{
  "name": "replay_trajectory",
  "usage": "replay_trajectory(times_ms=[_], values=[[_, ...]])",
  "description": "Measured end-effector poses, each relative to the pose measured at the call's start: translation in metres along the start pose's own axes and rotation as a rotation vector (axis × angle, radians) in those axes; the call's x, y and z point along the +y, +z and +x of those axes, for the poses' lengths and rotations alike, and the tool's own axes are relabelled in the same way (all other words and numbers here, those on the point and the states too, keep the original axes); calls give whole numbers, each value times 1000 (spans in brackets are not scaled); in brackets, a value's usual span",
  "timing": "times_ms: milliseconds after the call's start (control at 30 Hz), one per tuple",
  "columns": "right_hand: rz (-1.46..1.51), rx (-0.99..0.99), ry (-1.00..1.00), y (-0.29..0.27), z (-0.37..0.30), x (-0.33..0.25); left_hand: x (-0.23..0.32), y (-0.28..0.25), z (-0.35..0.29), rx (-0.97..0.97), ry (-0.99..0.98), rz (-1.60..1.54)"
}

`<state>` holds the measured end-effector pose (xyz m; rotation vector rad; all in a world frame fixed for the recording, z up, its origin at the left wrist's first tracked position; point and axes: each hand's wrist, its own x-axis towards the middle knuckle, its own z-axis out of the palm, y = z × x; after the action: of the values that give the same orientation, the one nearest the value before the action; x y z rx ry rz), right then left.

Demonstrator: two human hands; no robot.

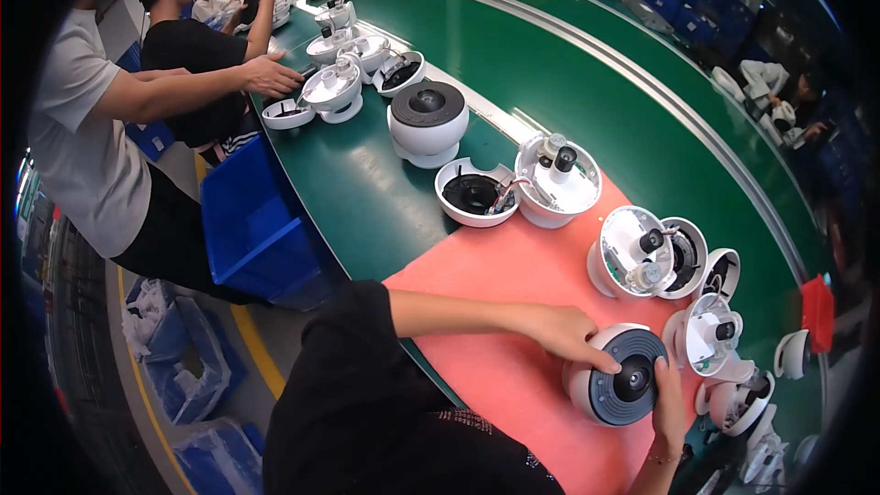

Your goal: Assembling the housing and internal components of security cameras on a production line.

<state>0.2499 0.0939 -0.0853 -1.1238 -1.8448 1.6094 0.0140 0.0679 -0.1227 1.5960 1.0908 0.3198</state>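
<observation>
A round white security camera point(580, 383) with a dark grey ringed face and a central lens is held over the pink mat point(495, 302). My left hand point(566, 335) grips it from its upper left, thumb laid on the grey face. On its right side my right hand point(671, 403) wraps round the edge, a bracelet at the wrist. The camera's face is tilted up, and its underside is hidden. Just beyond stands an opened camera body point(626, 261) with lens and wiring showing. Close to my right hand is another opened camera body point(706, 339).
On the green workbench point(367, 192) stand a closed camera point(427, 133), a loose front cover point(472, 197) and several opened bodies. A red bin point(816, 312) is at the right. Blue crates point(247, 211) sit beside the bench at left, near co-workers point(101, 137).
</observation>
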Motion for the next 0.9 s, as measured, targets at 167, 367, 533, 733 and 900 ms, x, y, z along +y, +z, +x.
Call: replay_trajectory(times_ms=[167,367,533,733,900], values=[[-110,156,-139,6,-12,-23,21,13,-7,322,416,-286],[-289,357,-466,20,11,-32,34,4,-23,679,628,79],[-308,293,-426,11,30,-39,39,-9,-20,553,396,-61],[-199,267,-720,4,31,-73,40,-37,-26,536,570,-299],[-71,279,-796,15,35,-81,27,-47,-21,636,750,-535]])
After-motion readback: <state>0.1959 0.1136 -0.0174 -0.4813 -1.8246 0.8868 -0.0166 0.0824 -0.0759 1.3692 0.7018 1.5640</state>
